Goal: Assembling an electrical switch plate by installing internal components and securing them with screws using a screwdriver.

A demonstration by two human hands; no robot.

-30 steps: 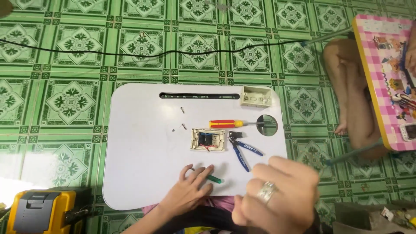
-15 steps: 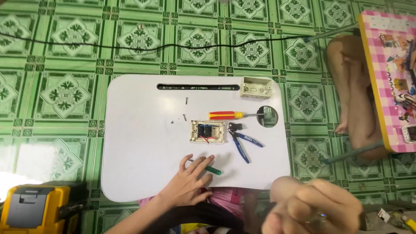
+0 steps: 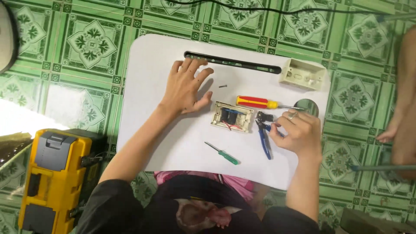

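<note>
Both hands have shifted since the earlier frames: the left hand (image 3: 187,89), which lay near the small green-handled screwdriver (image 3: 222,153) at the near edge, now rests flat farther up the white plastic lap table (image 3: 156,134), and the right hand (image 3: 298,133), earlier raised and blurred close to the camera, has come down onto the tools.

At far left a yellow and black tool case (image 3: 54,173) stands on the green patterned tile floor (image 3: 91,43). On the table, the left hand has its fingers spread open, gripping nothing, fingertips just short of the long black slot (image 3: 234,66) along the far edge. A small dark screw (image 3: 222,86) lies just right of it. Right of the thumb sits the cream-coloured switch module (image 3: 232,116), back side up with its red wiring and blue part exposed. Beyond it lies the red and yellow-handled screwdriver (image 3: 258,102), and at the far right corner the empty cream plastic wall box (image 3: 302,74).

The right hand's fingers are curled over the blue-handled pliers (image 3: 263,136); I cannot tell whether they grip the handles firmly or only touch them.

As I judge it, the work is at an early-to-middle stage: module and box are well apart, the screw is loose, and joining them remains to be done.
</note>
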